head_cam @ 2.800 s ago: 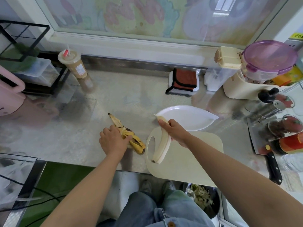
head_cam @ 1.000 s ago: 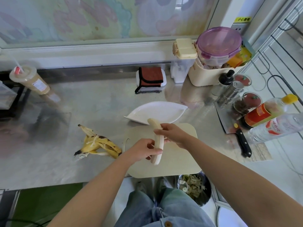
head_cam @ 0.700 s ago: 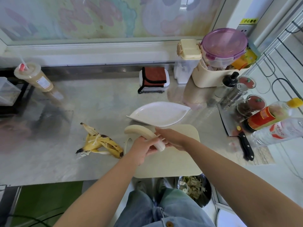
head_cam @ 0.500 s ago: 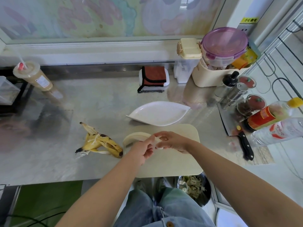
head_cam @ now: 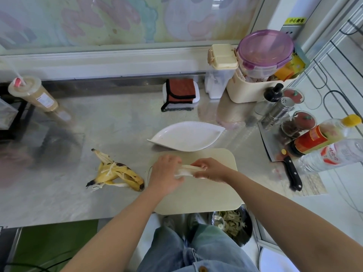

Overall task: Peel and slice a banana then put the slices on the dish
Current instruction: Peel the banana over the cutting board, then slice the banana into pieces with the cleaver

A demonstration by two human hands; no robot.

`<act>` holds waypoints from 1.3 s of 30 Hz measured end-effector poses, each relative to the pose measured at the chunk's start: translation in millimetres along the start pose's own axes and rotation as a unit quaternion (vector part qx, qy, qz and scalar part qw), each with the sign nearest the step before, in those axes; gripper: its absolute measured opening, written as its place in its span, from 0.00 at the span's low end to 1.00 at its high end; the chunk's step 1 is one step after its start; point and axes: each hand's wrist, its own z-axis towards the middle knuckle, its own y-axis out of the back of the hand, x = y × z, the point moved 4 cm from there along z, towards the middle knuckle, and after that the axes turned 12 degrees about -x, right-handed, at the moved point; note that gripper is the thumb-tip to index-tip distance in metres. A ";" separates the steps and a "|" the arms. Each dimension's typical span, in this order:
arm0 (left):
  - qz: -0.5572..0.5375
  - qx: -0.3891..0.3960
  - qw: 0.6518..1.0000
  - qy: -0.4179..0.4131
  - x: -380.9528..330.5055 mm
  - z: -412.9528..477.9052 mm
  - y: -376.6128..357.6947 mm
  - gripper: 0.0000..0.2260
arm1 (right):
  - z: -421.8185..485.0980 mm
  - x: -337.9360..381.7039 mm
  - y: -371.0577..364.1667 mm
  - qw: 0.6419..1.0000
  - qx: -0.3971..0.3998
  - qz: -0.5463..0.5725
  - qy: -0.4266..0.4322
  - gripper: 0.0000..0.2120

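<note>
Steel counter (head_cam: 117, 124), cream cutting board (head_cam: 196, 199) at near edge. Left hand (head_cam: 165, 175) and right hand (head_cam: 208, 169) both grip peeled banana (head_cam: 186, 169) (blurred) over board, fingers curled round it. White leaf-shaped dish (head_cam: 186, 136) just behind board; banana peel (head_cam: 117, 173) lying left of it.

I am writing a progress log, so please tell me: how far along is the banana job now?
Done: peeling; the empty peel lies left of the cutting board. In hand: the left hand and right hand both hold the peeled banana over the board. Left: slicing, as the knife lies untouched at the right, and filling the dish, which is empty.
</note>
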 end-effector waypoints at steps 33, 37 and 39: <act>0.060 -0.008 0.989 -0.133 -81.8 32.3 -65.2 0.14 | -58.5 -164.4 141.3 0.816 -0.455 -0.229 -0.273 0.22; 0.051 -0.017 0.990 -0.131 -79.7 33.0 -67.0 0.15 | -60.5 -170.3 142.5 0.801 -0.442 -0.260 -0.310 0.26; 0.046 -0.019 0.991 -0.127 -78.0 33.7 -67.6 0.17 | -58.7 -170.2 146.5 0.796 -0.438 -0.270 -0.320 0.25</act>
